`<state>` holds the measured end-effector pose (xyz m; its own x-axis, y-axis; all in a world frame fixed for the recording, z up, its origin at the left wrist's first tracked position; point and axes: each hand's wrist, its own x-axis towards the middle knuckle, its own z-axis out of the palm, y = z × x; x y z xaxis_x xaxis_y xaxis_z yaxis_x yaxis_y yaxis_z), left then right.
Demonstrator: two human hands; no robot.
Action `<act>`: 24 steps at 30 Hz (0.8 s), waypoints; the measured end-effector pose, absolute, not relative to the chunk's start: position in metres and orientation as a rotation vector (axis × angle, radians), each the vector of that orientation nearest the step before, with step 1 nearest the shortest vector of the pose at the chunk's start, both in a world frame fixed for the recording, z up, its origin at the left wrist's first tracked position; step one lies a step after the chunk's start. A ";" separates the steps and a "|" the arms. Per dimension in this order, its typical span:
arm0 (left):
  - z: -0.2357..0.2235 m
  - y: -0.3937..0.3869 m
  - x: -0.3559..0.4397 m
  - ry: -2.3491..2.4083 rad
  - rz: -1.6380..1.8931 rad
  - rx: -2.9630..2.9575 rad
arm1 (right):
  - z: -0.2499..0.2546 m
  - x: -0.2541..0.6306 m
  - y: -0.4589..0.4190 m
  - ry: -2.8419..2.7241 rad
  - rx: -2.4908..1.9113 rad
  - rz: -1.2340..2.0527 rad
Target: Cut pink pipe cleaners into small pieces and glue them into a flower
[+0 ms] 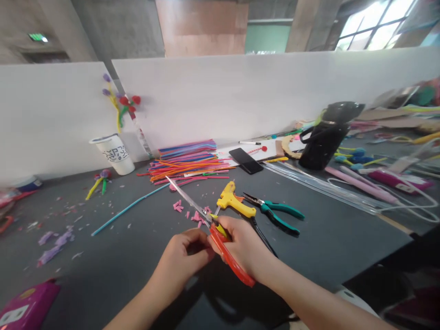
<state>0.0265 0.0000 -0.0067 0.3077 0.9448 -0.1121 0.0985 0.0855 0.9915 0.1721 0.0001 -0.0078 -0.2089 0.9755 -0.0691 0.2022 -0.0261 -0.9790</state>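
Red-handled scissors [231, 257] sat gripped in a person's right hand [244, 240] above the dark tabletop [316, 247]; the left hand [184, 253] curled alongside, its hold unclear. Pink clippings [178, 206] lay cut beyond; stacked pipe cleaners [187, 161] behind appeared mostly uncut.

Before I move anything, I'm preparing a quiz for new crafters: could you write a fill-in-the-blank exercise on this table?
A yellow ____ lies between the right hand and the phone.
That hand grips a pair of ____.
The cut scraps nearest it are ____ in colour.
The large jug is ____.

Missing words: glue gun; scissors; pink; black.
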 end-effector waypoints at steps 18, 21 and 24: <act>0.003 -0.002 0.025 1.118 1.070 1.171 | 0.006 0.185 0.001 -1.359 -1.306 1.278; 0.005 0.002 0.019 1.048 1.207 1.128 | -0.002 0.190 -0.004 -1.580 -1.390 1.157; 0.007 0.003 0.014 1.003 1.302 1.057 | -0.008 0.192 -0.014 -1.834 -1.464 0.933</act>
<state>0.0140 0.0029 0.0067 0.0280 0.9994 0.0194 -0.2369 -0.0122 0.9715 0.1921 -0.0144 -0.0084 -0.2052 0.9782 0.0309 0.5511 0.1415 -0.8223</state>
